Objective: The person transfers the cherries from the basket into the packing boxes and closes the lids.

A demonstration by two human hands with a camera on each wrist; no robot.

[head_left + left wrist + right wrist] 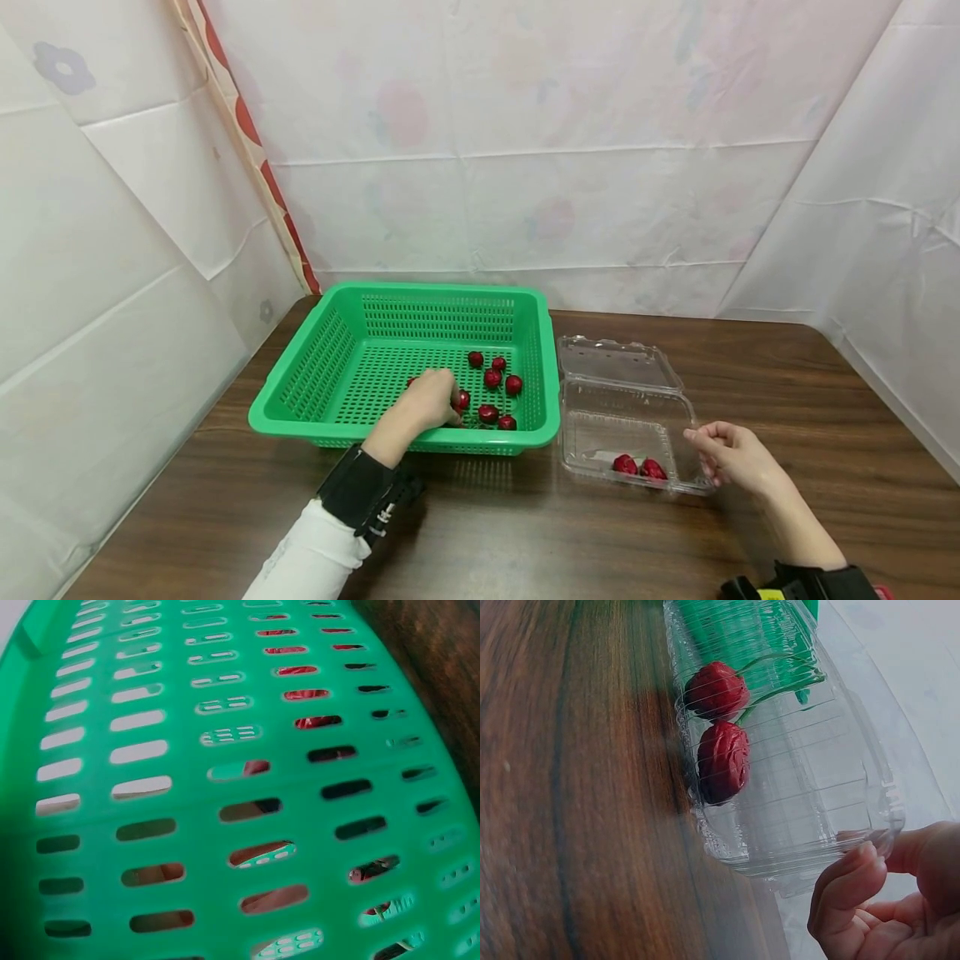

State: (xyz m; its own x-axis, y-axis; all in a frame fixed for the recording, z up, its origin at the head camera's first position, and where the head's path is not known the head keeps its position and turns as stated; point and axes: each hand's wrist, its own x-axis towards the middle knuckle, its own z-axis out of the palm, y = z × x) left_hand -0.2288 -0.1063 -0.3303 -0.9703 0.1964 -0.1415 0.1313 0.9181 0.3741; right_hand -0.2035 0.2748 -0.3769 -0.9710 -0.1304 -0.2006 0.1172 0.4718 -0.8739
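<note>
My left hand (429, 398) reaches over the near wall of the green basket (296, 425). Its fingers curl down round a red cherry at the fingertips, mostly hidden. More cherries (488, 413) lie in the basket's right half, one just beside the fingertips. On the right, my right hand (738, 454) pinches the right edge of an open clear plastic clamshell box (615, 408) between thumb and fingers. Two dark red, wrinkled cherries (724, 761) with green stems lie along the box's near side. The basket's slotted wall (187, 802) blocks most of the left wrist view.
Basket and box stand side by side on a brown wooden table (480, 533). The box's lid (618, 364) is folded back toward the far edge. White patterned sheeting (525, 150) hangs behind and on both sides.
</note>
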